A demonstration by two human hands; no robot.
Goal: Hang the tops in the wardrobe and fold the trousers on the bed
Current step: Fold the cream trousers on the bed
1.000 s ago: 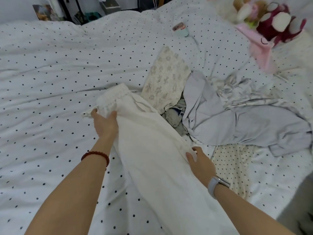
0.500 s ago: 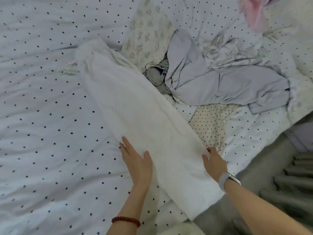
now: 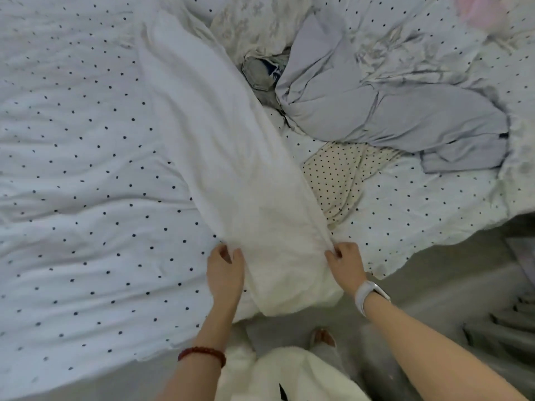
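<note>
change: both hands have slid from waistband end down to the hem | grip: left hand point(image 3: 224, 272) and right hand point(image 3: 346, 263) each pinch a hem corner of the white trousers point(image 3: 231, 157) | place: laid diagonally mid-frame on the bed point(image 3: 72, 198) | meaning: likely ready for lengthwise fold | containers: none visible; grey garment point(image 3: 390, 117) heaped upper right

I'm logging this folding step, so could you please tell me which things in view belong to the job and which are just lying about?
In the job:
- white trousers, laid long on the bed
- left hand and right hand, each pinching a side near the leg end
- grey garment, dotted cream garment, patterned cream garment, probably still to sort

Just lying about:
- pink item
- watch
- bead bracelet
</note>
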